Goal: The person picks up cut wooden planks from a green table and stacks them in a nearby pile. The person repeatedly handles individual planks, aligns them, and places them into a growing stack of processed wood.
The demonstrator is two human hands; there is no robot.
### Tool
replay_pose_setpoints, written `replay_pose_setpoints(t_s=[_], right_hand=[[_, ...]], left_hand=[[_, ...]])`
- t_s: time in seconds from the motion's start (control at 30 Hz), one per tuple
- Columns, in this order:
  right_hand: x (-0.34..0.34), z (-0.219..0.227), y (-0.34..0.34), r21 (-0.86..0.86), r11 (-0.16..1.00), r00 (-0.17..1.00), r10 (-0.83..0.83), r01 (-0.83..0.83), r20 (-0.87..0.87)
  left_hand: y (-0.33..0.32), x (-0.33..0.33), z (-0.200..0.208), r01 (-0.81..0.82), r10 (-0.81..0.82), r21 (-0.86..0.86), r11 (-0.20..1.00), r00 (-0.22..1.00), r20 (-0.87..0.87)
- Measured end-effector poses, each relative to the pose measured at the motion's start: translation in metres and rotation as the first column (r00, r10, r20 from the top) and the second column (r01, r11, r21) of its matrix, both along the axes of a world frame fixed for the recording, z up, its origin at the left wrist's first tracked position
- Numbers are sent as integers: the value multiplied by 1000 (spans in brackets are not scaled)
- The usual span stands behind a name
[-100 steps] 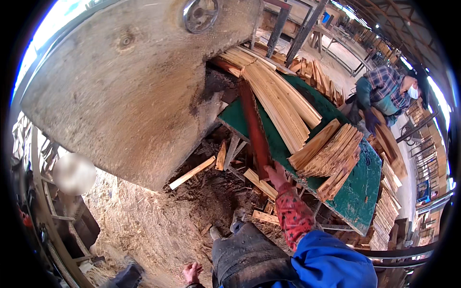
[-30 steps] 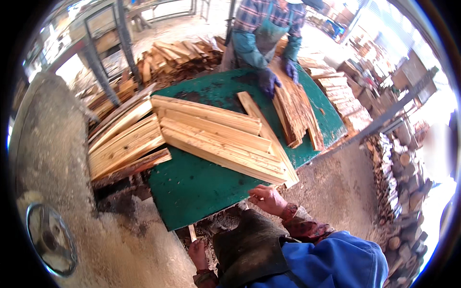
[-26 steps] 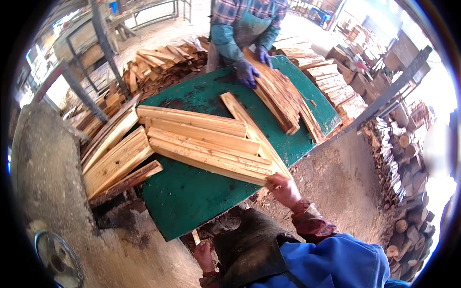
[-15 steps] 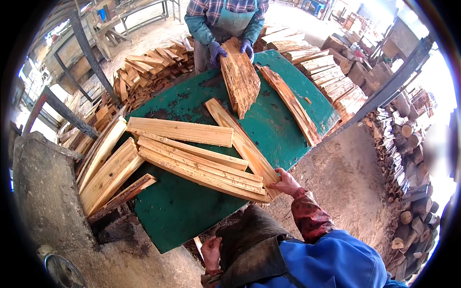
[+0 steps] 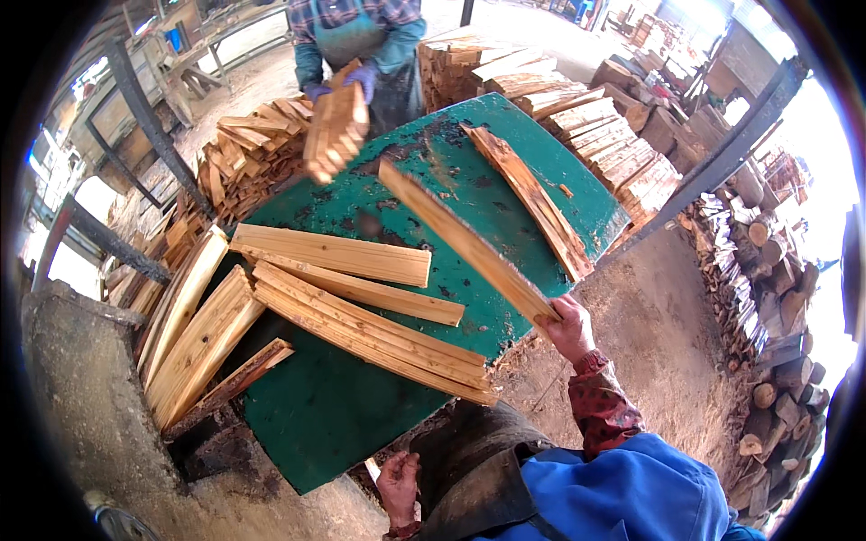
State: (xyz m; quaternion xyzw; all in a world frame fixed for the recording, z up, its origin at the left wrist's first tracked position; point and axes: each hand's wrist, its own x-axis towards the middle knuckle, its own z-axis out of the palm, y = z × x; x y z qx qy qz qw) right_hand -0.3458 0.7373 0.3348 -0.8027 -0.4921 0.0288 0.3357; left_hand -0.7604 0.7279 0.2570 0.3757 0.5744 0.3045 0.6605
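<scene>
My right hand [image 5: 570,330] grips the near end of a wooden plank [image 5: 465,242], fingers and thumb closed round it. The plank is tilted on its narrow edge over the green metal table [image 5: 336,433], its far end pointing away to the left. By the table's near edge, my left hand [image 5: 398,489] hangs low with its fingers curled in and nothing visible in them. Left of the held plank lie several pale planks [image 5: 370,338], some overlapping. A rough bark-edged board [image 5: 528,200] rests on the table's right side.
Across the table a person in purple gloves holds a bundle of boards [image 5: 338,131], blurred by motion. Stacked boards [image 5: 600,135] stand behind the table, and a heap of wood pieces [image 5: 248,149] lies at far left. A dark metal bar [image 5: 722,162] slants at right, near piled logs [image 5: 776,406].
My right hand has lifted the plank and turned it onto its edge, moving right and slightly away. The other person has moved left with the boards. My left hand has barely moved.
</scene>
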Motion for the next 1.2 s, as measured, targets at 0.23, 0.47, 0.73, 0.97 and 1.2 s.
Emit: replay_pose_setpoints(t_s=[0.23, 0.47, 0.73, 0.97, 1.2], right_hand=[[42, 32, -5, 176, 972, 987, -161, 158, 3], [135, 32, 36, 156, 952, 855, -306, 264, 420], [185, -48, 80, -237, 955, 950, -101, 176, 296], [208, -44, 170, -548, 782, 953, -280, 298, 119], [226, -45, 173, -537, 780, 947, -244, 321, 210]], left_hand=[[43, 36, 44, 95, -118, 169, 981, 984, 131], [60, 47, 32, 169, -177, 209, 963, 984, 22], [10, 9, -32, 181, -89, 201, 963, 913, -397], [-16, 12, -29, 83, -75, 20, 996, 964, -255], [-16, 48, -9, -30, 7, -93, 995, 972, -233]])
